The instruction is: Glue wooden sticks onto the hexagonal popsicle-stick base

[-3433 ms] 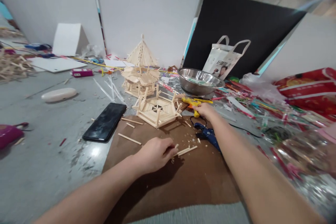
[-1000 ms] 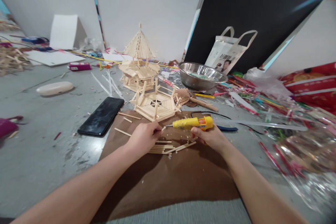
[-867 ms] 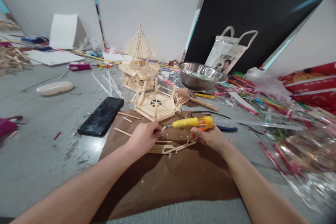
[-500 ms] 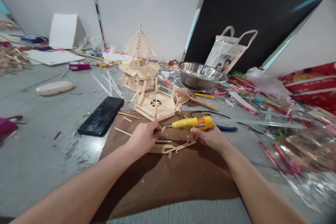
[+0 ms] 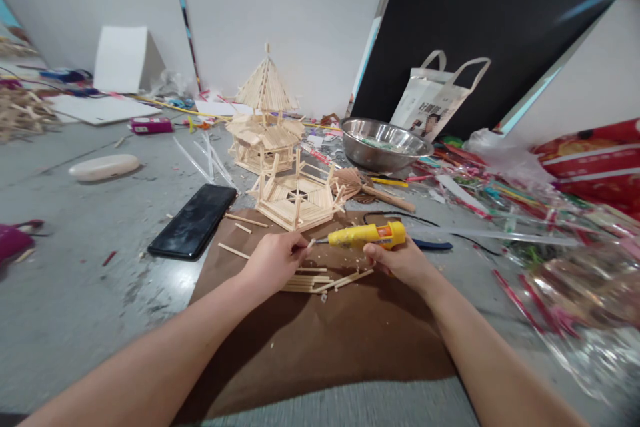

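My left hand [image 5: 274, 260] pinches a short wooden stick [image 5: 311, 243] whose end pokes out toward the glue gun's nozzle. My right hand [image 5: 400, 262] grips a yellow glue gun [image 5: 364, 235], held level with its tip pointing left at that stick. Both hands hover over a brown sheet [image 5: 320, 327]. A flat row of sticks [image 5: 313, 280] lies on the sheet just below my hands. A hexagonal stick platform [image 5: 296, 199] stands right behind them, with a roofed stick pagoda [image 5: 264, 123] farther back.
A black phone [image 5: 193, 221] lies left of the sheet. A steel bowl [image 5: 384, 144], a white paper bag [image 5: 434, 104] and heaps of coloured wrappers [image 5: 505, 207] fill the right side. Blue-handled pliers [image 5: 431, 245] and a black cord lie beside my right hand. A white oval case [image 5: 103, 167] sits far left.
Over 3.4 s my right hand fetched the glue gun from the back and brought it to the stick that my left hand lifted. In the last second nothing has visibly moved.
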Motion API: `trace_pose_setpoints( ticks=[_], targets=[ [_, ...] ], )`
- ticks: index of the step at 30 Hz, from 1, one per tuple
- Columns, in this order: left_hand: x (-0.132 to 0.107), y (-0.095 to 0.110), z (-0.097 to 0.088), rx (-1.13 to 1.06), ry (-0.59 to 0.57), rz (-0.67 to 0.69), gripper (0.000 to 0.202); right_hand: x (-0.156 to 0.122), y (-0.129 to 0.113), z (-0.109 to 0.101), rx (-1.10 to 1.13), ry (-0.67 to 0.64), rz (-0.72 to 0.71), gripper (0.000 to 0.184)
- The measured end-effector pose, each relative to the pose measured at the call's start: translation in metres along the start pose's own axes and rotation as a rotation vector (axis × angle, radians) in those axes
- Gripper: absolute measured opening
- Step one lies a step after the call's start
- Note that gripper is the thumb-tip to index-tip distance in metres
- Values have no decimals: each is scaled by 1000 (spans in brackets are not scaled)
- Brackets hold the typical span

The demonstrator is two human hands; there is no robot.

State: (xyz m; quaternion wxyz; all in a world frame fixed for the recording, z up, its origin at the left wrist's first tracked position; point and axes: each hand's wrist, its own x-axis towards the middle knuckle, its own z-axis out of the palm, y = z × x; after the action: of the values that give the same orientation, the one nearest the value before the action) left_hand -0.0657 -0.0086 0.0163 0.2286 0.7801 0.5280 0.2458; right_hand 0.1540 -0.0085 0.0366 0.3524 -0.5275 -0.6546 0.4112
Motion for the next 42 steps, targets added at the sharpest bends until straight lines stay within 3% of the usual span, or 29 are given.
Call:
trace_pose_setpoints(
  ticks=[22, 42],
  targets=[
    [0, 3, -2, -6, -30, -9, 17, 0, 3, 2, -8, 21, 9, 22],
    [0, 0, 2, 51, 33, 23, 11, 2, 11, 2, -5, 4, 20, 19]
  ],
)
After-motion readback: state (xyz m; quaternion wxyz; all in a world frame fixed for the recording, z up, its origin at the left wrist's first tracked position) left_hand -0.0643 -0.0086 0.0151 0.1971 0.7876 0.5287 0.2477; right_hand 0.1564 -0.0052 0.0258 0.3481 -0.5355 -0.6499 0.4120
